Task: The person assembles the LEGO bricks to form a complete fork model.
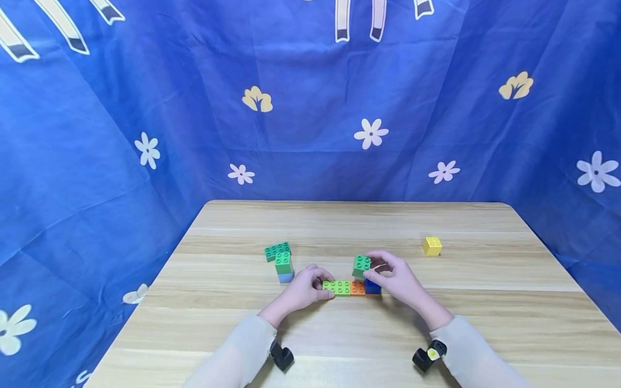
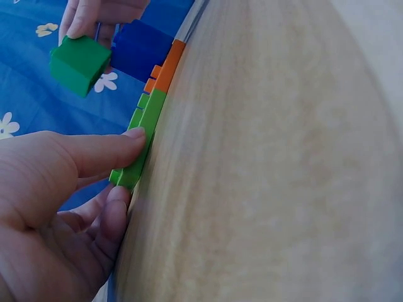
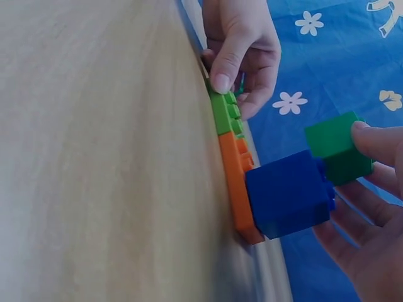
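over the wooden surface [image 1: 349, 345], pale sleeves [image 1: 242, 347] show only in the head view; the left grip [image 1: 303, 291] narrowly pinches a lime brick [image 1: 342, 289] touching an orange brick [image 1: 357, 289], the right grip [image 1: 397, 280] a raised green brick [image 1: 360, 265] near a blue brick [image 1: 372, 286].

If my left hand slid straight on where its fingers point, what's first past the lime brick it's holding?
Probably the orange brick, next in the row after the lime brick; the blue brick sits on its far end. Exact heading is unclear.
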Demonstrator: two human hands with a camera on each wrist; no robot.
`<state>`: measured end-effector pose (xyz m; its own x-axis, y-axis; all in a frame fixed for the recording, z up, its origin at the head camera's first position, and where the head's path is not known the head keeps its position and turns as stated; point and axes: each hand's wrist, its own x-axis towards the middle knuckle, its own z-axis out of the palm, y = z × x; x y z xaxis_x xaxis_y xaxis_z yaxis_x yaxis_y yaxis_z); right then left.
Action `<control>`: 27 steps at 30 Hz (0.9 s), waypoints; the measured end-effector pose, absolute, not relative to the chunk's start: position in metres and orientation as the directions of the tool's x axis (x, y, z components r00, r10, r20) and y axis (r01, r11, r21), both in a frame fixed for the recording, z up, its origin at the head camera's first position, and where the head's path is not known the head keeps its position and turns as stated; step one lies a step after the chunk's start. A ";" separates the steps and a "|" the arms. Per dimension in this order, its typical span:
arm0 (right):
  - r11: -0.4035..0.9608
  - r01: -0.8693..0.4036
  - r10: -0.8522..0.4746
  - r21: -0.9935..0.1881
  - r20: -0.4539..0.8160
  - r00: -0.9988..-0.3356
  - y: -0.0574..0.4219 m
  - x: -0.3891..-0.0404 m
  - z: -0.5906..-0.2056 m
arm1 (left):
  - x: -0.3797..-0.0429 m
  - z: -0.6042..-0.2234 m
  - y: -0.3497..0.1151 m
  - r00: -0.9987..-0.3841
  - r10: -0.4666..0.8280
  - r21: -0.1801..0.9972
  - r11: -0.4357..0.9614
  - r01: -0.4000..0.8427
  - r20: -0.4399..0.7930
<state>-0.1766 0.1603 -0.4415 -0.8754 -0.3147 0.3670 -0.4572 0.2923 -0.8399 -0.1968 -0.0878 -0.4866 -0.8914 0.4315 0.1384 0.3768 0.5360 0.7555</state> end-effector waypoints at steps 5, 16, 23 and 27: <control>0.290 -0.441 -0.338 -0.849 0.340 -0.877 0.154 -0.172 -0.436 | -0.197 -0.487 -0.088 -0.892 0.431 0.753 0.541 0.375 0.135; 0.353 -0.401 -0.339 -0.845 0.285 -0.897 0.154 -0.181 -0.456 | -0.197 -0.487 -0.088 -0.890 0.435 0.753 0.538 0.378 0.137; 0.348 -0.398 -0.351 -0.849 0.276 -0.895 0.158 -0.193 -0.479 | -0.197 -0.487 -0.088 -0.891 0.434 0.750 0.542 0.379 0.136; 0.352 -0.399 -0.357 -0.847 0.272 -0.893 0.159 -0.195 -0.482 | -0.198 -0.487 -0.088 -0.888 0.438 0.756 0.530 0.383 0.143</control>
<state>-0.1947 0.1591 -0.4823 -0.8934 -0.3573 0.2725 -0.3990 0.3519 -0.8468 -0.1975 -0.0878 -0.4872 -0.8876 0.4380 0.1427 0.3832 0.5302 0.7563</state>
